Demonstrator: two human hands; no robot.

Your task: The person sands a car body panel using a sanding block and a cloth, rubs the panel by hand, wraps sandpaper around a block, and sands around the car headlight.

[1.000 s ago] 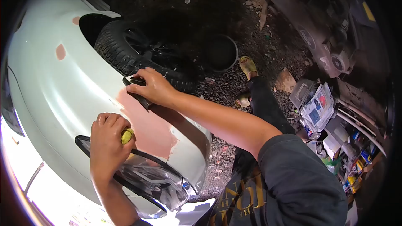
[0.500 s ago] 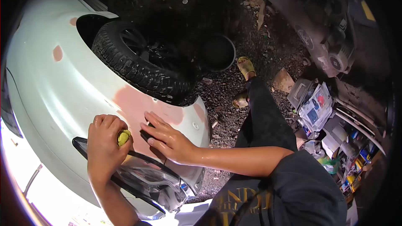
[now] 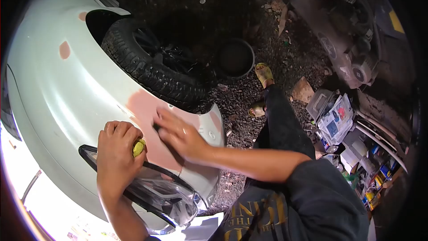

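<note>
My left hand (image 3: 118, 154) is closed around a yellow-green sponge (image 3: 139, 147), held just above the headlight (image 3: 162, 192) of a pale car fender (image 3: 89, 89). Only one end of the sponge shows beside the fingers. To its right, my right hand (image 3: 183, 136) lies over the pinkish filler patch (image 3: 147, 107) on the fender, blurred by motion. Under its fingers is a dark flat piece (image 3: 156, 127), mostly hidden, pressed against the patch; its kind I cannot make out. Both hands look wet.
A black tyre (image 3: 147, 67) sits in the wheel arch, with a round dark tub (image 3: 235, 58) beside it on gravel. My sandalled foot (image 3: 264, 74) stands near the tub. A dusty bumper (image 3: 330, 40) and piled boxes and papers (image 3: 334, 116) lie to the right.
My right hand has shifted slightly over the patch, and the dark piece now shows higher, by the fingertips. My left hand keeps its hold on the sponge. The view has shifted a little.
</note>
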